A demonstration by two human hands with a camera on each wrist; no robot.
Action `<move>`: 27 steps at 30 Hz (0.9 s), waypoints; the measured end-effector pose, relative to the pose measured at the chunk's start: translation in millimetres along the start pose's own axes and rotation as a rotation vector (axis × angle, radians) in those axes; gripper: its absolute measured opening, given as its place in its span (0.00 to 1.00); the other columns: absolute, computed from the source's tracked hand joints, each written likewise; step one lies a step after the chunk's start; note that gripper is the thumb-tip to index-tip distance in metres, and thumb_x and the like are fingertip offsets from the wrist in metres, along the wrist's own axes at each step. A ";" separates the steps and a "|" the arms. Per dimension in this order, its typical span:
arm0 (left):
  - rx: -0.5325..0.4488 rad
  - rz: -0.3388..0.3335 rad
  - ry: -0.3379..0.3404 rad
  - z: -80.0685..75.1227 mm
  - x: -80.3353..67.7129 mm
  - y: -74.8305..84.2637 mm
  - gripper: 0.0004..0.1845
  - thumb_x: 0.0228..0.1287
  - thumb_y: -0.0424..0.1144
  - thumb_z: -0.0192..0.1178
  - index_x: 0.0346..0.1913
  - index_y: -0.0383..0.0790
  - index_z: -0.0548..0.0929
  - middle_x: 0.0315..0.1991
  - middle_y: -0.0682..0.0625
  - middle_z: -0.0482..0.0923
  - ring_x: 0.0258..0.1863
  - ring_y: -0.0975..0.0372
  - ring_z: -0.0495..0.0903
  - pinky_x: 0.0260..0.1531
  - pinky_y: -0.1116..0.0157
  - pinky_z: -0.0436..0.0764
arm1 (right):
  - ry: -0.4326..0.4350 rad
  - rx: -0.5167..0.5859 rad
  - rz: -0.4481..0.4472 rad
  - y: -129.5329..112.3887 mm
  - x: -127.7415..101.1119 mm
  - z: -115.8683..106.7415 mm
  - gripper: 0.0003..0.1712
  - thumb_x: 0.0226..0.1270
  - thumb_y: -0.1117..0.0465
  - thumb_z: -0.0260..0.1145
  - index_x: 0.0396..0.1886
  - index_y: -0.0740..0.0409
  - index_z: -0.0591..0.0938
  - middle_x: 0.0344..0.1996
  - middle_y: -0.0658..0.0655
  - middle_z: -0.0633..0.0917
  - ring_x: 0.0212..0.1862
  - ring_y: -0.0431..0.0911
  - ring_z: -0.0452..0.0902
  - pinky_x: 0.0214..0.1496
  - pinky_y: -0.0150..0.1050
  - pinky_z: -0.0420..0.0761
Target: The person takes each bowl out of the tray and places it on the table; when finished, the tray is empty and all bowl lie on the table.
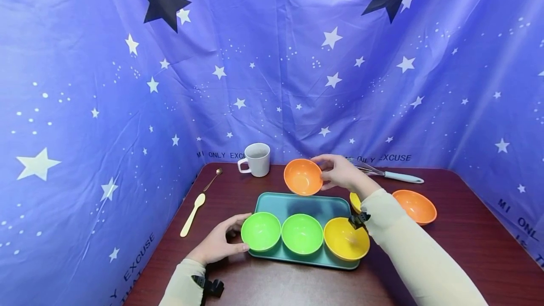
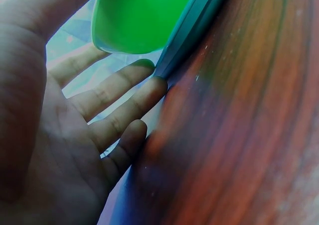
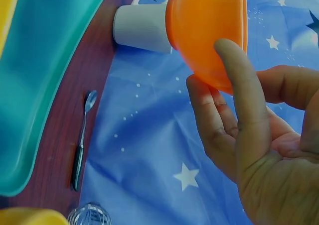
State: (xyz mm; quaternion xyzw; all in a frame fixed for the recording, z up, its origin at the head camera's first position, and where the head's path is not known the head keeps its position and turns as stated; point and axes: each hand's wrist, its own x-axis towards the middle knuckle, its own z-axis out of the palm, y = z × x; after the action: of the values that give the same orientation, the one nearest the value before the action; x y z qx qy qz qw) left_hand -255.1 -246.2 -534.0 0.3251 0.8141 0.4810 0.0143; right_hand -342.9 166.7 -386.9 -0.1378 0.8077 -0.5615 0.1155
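Note:
My right hand [image 1: 330,172] holds an orange bowl [image 1: 302,176] by its rim, tilted, just above the far edge of a teal tray [image 1: 316,203]. In the right wrist view, the fingers [image 3: 234,80] curl around the orange bowl [image 3: 209,31]. In the tray's front row sit a green bowl [image 1: 261,231], a second green bowl [image 1: 302,233] and a yellow bowl [image 1: 346,238]. My left hand [image 1: 229,240] lies at the tray's left end beside the first green bowl. Its straight fingers [image 2: 124,100] touch the tray's edge [image 2: 194,31] below the green bowl [image 2: 139,16].
A white mug [image 1: 256,159] stands at the back, with a whisk [image 1: 384,171] to its right. A metal spoon [image 1: 212,179] and a cream spoon [image 1: 192,214] lie at the left. Another orange bowl [image 1: 415,206] sits at the right, and a yellow bowl [image 1: 354,200] is partly hidden by my right arm.

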 end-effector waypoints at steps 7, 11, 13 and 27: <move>-0.008 0.004 -0.001 0.9 -0.5 -1.2 0.41 0.61 0.41 0.77 0.77 0.47 0.71 0.58 0.53 0.83 0.51 0.56 0.82 0.49 0.59 0.81 | 0.058 0.019 -0.009 9.1 -19.8 -14.9 0.35 0.68 0.76 0.63 0.75 0.60 0.73 0.59 0.72 0.79 0.46 0.57 0.86 0.43 0.52 0.88; -0.018 -0.009 -0.001 1.1 -0.5 -1.5 0.42 0.61 0.41 0.77 0.77 0.47 0.71 0.58 0.52 0.83 0.52 0.56 0.82 0.51 0.59 0.81 | 0.069 0.036 -0.015 15.2 -30.6 -23.0 0.35 0.69 0.76 0.62 0.76 0.60 0.72 0.58 0.72 0.79 0.45 0.57 0.87 0.44 0.52 0.88; -0.021 -0.008 -0.002 1.2 -0.5 -1.2 0.42 0.60 0.41 0.77 0.77 0.46 0.71 0.58 0.51 0.83 0.52 0.55 0.82 0.51 0.59 0.81 | 0.075 0.036 -0.024 18.4 -36.9 -27.5 0.34 0.70 0.76 0.62 0.76 0.61 0.72 0.58 0.72 0.79 0.45 0.57 0.87 0.44 0.52 0.88; 0.001 -0.011 0.003 0.7 -0.6 -2.1 0.41 0.61 0.41 0.77 0.77 0.48 0.71 0.58 0.53 0.82 0.52 0.57 0.82 0.50 0.59 0.81 | 0.182 0.021 -0.035 43.5 -92.0 -62.1 0.35 0.76 0.68 0.66 0.79 0.61 0.68 0.62 0.73 0.77 0.50 0.51 0.86 0.45 0.51 0.88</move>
State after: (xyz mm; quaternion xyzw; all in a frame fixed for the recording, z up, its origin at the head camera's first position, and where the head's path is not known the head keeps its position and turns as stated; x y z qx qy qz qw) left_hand -255.4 -246.7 -536.2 0.3199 0.8162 0.4808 0.0153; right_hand -282.0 267.9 -403.5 -0.0990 0.8064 -0.5821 0.0332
